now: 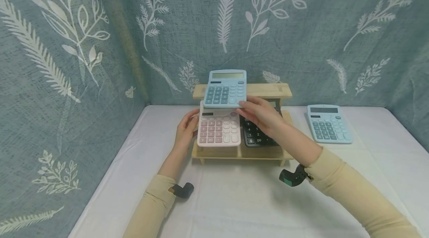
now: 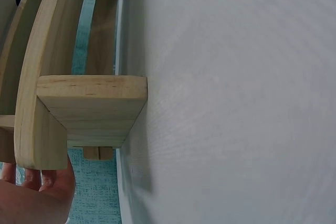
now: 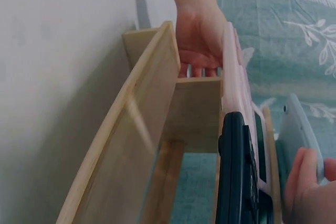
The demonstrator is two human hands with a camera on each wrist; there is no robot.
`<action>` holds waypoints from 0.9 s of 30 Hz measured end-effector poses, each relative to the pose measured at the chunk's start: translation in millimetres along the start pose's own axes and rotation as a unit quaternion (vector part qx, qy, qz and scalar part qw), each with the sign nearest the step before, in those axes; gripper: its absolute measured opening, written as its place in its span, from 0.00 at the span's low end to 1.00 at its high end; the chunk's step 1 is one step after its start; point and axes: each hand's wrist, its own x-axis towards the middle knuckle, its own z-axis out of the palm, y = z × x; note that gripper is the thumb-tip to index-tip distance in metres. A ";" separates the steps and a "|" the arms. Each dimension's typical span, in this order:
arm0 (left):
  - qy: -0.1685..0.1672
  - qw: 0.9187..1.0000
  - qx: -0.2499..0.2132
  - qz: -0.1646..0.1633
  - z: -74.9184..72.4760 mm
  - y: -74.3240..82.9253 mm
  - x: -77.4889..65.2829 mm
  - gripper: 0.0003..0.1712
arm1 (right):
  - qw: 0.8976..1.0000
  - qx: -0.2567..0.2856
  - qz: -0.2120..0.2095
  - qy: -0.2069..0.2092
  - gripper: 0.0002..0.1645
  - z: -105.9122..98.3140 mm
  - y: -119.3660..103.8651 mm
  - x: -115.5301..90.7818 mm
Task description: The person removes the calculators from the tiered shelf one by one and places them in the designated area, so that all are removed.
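My right hand (image 1: 263, 115) pinches a light blue calculator (image 1: 226, 81) by its lower right corner, thumb in front. That calculator leans back at the stand's upper tier and overlaps the top of a pink calculator (image 1: 219, 128). My left hand (image 1: 186, 128) grips the left end of the two-tier wooden stand (image 1: 241, 152), its fingers bent around the end in the left wrist view. The pink calculator stands on the lower tier, beside a black calculator (image 1: 254, 133) partly hidden by my right hand. From the right wrist view, the blue calculator (image 3: 299, 129) shows edge-on, behind the stand's upper board.
Another light blue calculator (image 1: 330, 124) lies on the white-covered table (image 1: 241, 200), right of the stand. A blue-green leaf-patterned curtain (image 1: 187, 25) hangs behind and to the sides. Each wrist wears a small dark camera (image 1: 182, 190).
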 end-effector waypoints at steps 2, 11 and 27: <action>0.000 1.000 -0.003 0.001 -0.1 -0.1 0.2 0.24 | 1.000 0.004 -0.005 -0.007 0.33 -1.1 0.3 -1.5; -0.004 1.000 -0.008 0.001 0.3 0.5 0.2 0.24 | 1.000 0.012 0.000 -0.008 0.32 -7.4 1.9 -7.5; 0.000 1.000 -0.011 -0.004 0.9 1.1 -0.2 0.24 | 0.999 0.043 0.008 -0.003 0.34 -17.0 1.3 -22.0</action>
